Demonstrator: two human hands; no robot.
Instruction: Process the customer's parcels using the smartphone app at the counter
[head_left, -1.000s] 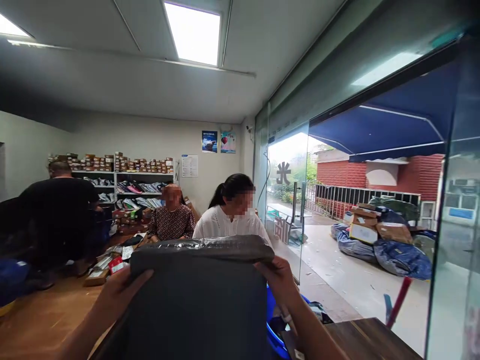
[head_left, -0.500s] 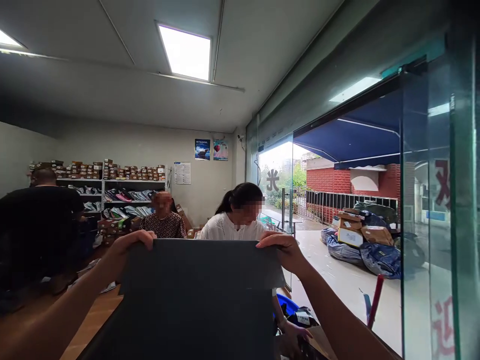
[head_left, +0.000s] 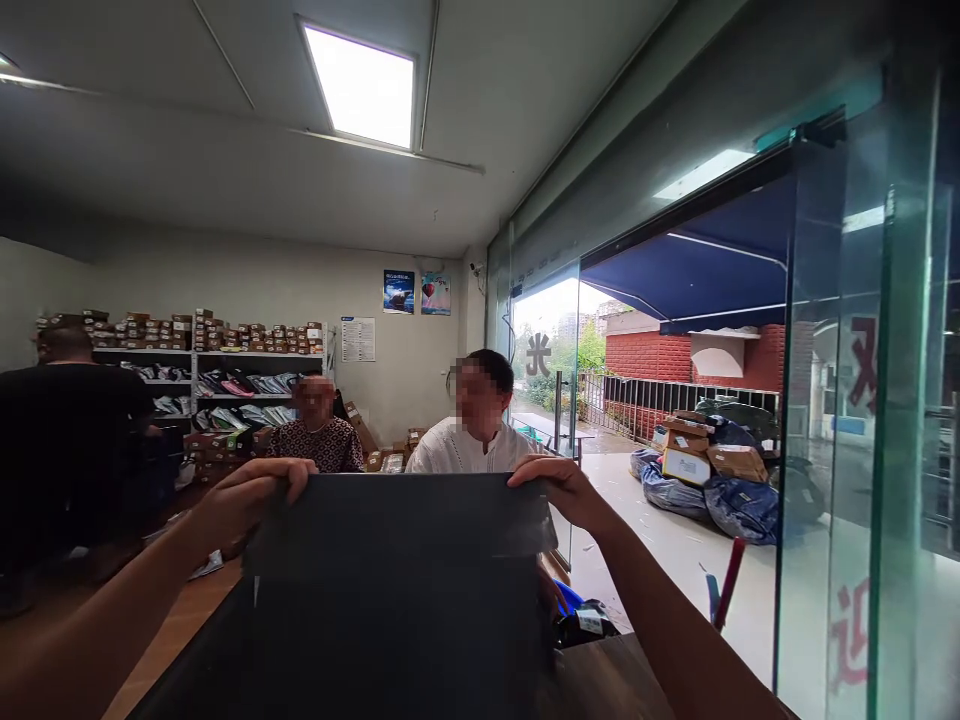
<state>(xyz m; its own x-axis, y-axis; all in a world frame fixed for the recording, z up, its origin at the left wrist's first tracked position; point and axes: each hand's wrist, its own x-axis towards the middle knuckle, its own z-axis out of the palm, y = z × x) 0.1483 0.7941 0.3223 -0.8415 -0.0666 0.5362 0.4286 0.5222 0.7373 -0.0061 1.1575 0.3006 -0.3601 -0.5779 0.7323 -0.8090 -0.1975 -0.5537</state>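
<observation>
A dark grey plastic bag hangs upright in front of me, its top edge stretched taut and nearly level. My left hand is closed on the top left corner, fingers folded over the edge. At the top right, my right hand pinches the same edge between thumb and fingers. A glossy strip of the bag sticks out sideways below each hand. The lower end runs out of the picture, and the bag hides most of what lies behind it.
A person in a white top faces me behind the bag. Others are a person in a patterned top and one in black. Shelves carry boxes and parcels. Right are a wooden surface, a glass door and piled parcels.
Both hands still hold the bag's top edge. The person in white has raised and turned their head, and their hand low on the right has gone from there. The view has shifted slightly.
</observation>
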